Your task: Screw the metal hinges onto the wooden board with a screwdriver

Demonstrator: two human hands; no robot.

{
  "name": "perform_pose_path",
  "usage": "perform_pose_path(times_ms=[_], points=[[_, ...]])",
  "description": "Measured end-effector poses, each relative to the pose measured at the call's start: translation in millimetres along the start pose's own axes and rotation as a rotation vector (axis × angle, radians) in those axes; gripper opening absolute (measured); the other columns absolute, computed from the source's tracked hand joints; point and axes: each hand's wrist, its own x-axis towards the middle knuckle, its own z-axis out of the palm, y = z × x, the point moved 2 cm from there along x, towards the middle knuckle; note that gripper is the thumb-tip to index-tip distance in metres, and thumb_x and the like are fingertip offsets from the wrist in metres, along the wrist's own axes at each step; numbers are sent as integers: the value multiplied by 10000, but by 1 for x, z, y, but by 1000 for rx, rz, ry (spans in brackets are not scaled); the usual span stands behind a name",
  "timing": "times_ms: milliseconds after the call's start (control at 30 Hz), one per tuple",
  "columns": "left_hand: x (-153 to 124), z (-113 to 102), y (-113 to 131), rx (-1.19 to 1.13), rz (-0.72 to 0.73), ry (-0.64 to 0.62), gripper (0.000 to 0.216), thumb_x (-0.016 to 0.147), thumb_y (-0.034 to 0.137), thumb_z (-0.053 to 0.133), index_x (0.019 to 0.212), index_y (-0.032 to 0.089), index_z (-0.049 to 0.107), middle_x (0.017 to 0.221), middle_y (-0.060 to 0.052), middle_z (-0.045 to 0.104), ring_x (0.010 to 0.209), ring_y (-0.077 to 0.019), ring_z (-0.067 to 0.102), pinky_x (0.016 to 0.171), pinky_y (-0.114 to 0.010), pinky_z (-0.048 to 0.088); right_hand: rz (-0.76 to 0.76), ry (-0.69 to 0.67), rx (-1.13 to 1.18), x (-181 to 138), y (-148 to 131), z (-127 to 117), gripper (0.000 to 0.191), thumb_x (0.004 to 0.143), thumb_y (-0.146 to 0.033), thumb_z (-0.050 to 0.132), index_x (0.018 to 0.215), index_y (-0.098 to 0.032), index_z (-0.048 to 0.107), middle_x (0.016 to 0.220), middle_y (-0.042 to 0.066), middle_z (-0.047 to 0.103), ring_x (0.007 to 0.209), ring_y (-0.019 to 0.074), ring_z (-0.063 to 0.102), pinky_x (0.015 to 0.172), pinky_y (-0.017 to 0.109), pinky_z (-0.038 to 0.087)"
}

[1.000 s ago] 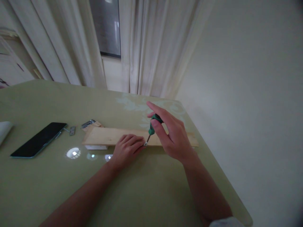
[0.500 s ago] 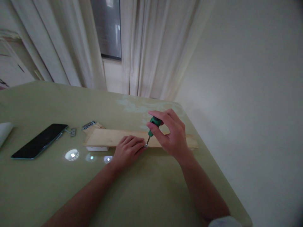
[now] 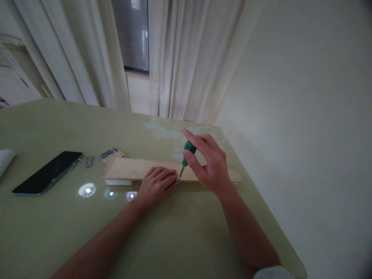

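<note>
My right hand (image 3: 210,164) has its thumb and fingers at the green handle of a screwdriver (image 3: 189,148), with the index finger lifted off and pointing up. The screwdriver leans slightly, its shaft reaching down to a small metal piece (image 3: 178,179) at the near edge of a pale wooden board (image 3: 130,167). Over that edge lies my left hand (image 3: 157,184), fingers together, gripping the board with the fingertips beside the metal piece. Those fingers partly hide the piece, so its full shape cannot be made out.
A white block (image 3: 118,182) props up the board's left end. Behind that end lie several slim metal parts (image 3: 108,153). Further left are a small grey hinge (image 3: 88,162) and a black tablet (image 3: 48,173). The green table (image 3: 174,240) ends near the wall at right.
My right index finger has lifted and straightened away from the screwdriver handle, and the handle has shifted slightly. My left hand stays in place on the board.
</note>
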Motion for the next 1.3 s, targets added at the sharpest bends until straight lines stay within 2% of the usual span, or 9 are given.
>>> perform_pose_path(times_ms=[100,233,400,567,667,833,1033,1167,1300], points=[[1,-1,1,13,-3,4,148,1040,346,694,1094,243,785,1126,-38,832,949,-224,726,869,-397,507,-20,-10,63,0,-1,-1,470,1086,-215,522,1541,-298,601,1282,77,733,1177,203,680,1035,407,564],[1,-1,2,20,5,12,134,1037,332,698,1097,243,778,1129,-37,830,947,-225,728,869,-398,504,-3,91,-43,-1,2,0,366,1025,-315,704,1387,-271,735,1011,66,685,963,205,658,881,377,586],[2,-1,3,27,22,34,119,1023,308,712,1086,224,769,1108,-32,831,931,-219,725,860,-396,510,-5,-33,99,0,2,1,454,1092,-182,503,1527,-259,608,1334,98,704,1222,202,667,1061,402,549],[3,1,3,50,47,66,111,1024,294,698,1077,222,765,1083,-40,832,966,-229,749,1021,-460,504,13,34,-93,-1,0,-6,353,1022,-361,715,1357,-252,735,1082,82,700,1031,218,676,926,383,582],[1,4,2,52,60,74,130,1033,305,684,1105,229,761,1135,-50,829,1047,-240,760,1070,-467,501,5,-130,-50,1,-3,-11,426,1105,-289,521,1520,-231,600,1285,104,717,1188,215,673,1034,387,548],[-3,12,0,86,50,53,188,1060,337,639,1154,226,758,1220,-68,817,1136,-272,749,1114,-509,488,48,-305,-439,15,-9,-22,342,1079,-462,591,1244,-212,755,973,62,786,899,214,722,788,321,508],[-4,17,-1,94,0,-13,242,1059,371,637,1215,232,758,1302,-94,788,1224,-321,713,1133,-567,455,140,-809,-735,47,-25,-35,378,1095,-452,465,1183,-205,737,1027,91,818,886,255,744,670,320,398],[-1,18,0,64,-8,17,220,1060,387,640,1164,238,764,1264,-85,803,1192,-306,724,1126,-540,448,263,-945,-906,66,-23,-40,710,1120,-621,241,947,-198,783,985,161,810,867,296,743,651,342,376],[5,24,4,20,-68,69,201,1074,366,618,1049,235,767,1130,-65,836,1063,-264,759,1067,-473,476,229,-1033,-810,75,-25,-36,623,1061,-730,366,1225,-224,691,1084,144,810,907,291,729,672,328,395]])
